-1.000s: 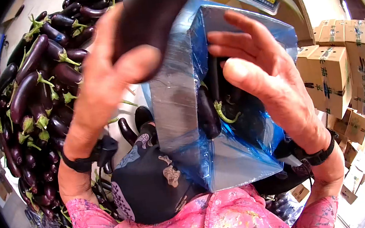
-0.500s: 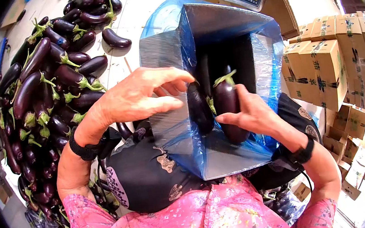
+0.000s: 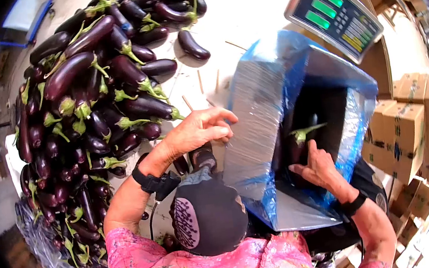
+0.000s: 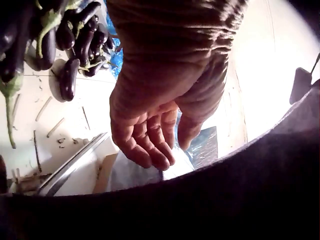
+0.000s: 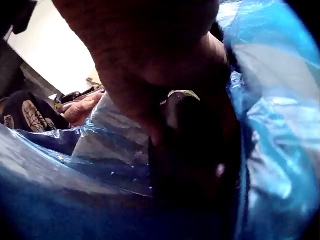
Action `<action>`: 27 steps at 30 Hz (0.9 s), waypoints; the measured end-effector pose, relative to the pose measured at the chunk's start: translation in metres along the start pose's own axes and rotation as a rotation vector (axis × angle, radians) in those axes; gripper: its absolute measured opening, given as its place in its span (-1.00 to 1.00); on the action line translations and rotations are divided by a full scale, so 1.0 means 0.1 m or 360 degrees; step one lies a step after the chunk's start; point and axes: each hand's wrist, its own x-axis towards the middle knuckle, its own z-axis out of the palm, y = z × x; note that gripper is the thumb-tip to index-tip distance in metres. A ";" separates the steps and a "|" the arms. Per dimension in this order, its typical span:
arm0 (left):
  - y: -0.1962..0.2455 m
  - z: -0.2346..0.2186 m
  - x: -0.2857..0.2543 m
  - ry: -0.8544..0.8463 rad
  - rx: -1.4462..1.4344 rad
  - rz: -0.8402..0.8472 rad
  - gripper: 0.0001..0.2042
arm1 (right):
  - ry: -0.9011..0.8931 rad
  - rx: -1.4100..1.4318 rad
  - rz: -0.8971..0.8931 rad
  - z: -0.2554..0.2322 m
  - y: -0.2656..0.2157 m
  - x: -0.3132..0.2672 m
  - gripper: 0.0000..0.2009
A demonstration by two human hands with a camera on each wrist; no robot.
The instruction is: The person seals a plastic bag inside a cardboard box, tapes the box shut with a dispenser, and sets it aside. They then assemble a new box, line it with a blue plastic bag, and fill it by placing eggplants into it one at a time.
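Observation:
In the head view my right hand (image 3: 321, 168) is down inside a box (image 3: 299, 208) lined with blue plastic, thumb and fingers around a dark eggplant (image 3: 297, 152) with a green stem. The right wrist view shows the eggplant (image 5: 182, 117) in shadow under that hand (image 5: 150, 75); its fingertips are hard to make out. My left hand (image 3: 196, 133) hangs empty beside the box's left wall, fingers loosely bent. From the left wrist, the same hand (image 4: 155, 110) has nothing in its fingers.
A large pile of eggplants (image 3: 95, 81) covers the left side, with one single eggplant (image 3: 193, 45) near it. A digital scale (image 3: 333, 14) stands behind the box. Stacked cartons (image 3: 397, 134) are at the right.
The head view has turned, so the pile and box sit further right and lower. My right hand has gone deeper into the box with the eggplant. My left hand has drawn back from the box opening.

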 end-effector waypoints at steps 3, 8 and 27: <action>-0.16 -0.15 0.07 0.0233 0.0063 0.0056 -0.66 | 0.0058 0.0025 0.0005 0.04 -0.05 -0.02 -0.39; -0.44 -0.42 0.15 0.0570 0.0209 0.0034 -0.65 | -0.0033 0.0166 -0.0139 -0.42 -0.23 -0.31 -0.45; -0.28 -0.80 0.10 0.1124 0.0188 0.0491 -0.28 | 0.0277 0.0247 -0.1324 -0.48 -1.50 0.20 -0.53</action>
